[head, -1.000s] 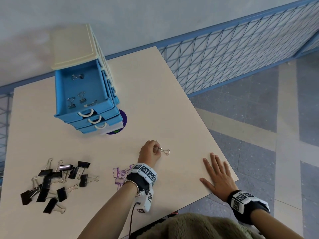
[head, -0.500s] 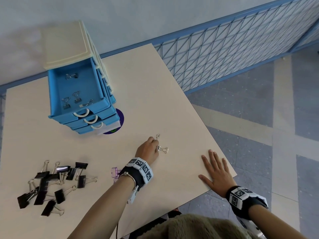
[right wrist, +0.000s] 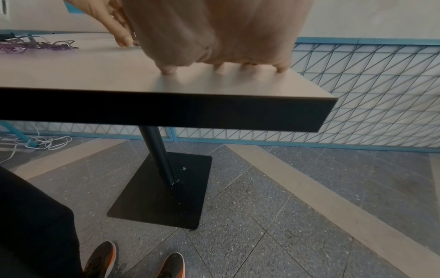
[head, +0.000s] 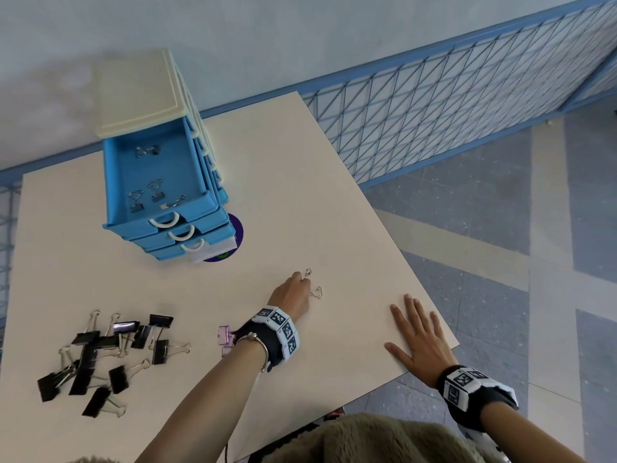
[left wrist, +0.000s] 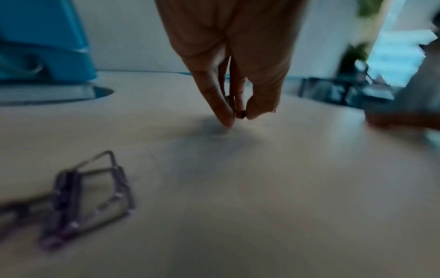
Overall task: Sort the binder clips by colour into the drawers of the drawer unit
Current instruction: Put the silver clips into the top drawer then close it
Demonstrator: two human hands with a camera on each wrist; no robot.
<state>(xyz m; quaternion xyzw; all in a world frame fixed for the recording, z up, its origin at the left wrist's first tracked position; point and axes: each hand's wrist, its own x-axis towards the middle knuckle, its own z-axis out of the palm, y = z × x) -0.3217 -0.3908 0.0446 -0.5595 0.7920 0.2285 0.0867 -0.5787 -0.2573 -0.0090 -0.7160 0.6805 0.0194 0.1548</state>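
Observation:
My left hand pinches a small binder clip with silver wire handles, low over the table's middle. Its body is hidden between thumb and fingertips in the left wrist view. The blue drawer unit stands at the back left, its top drawer pulled out with several small silver clips inside. A pile of black clips lies front left. Purple clips lie just behind my left wrist. My right hand rests flat and empty on the table's right corner.
The table edge runs just under my right palm, with tiled floor below. A blue wire fence stands beyond the table's far right side. A purple round sticker lies under the drawer unit. The lower drawers are closed.
My left hand has stayed at the same spot, still pinching the clip. The right hand has not moved. The head view has shifted a little.

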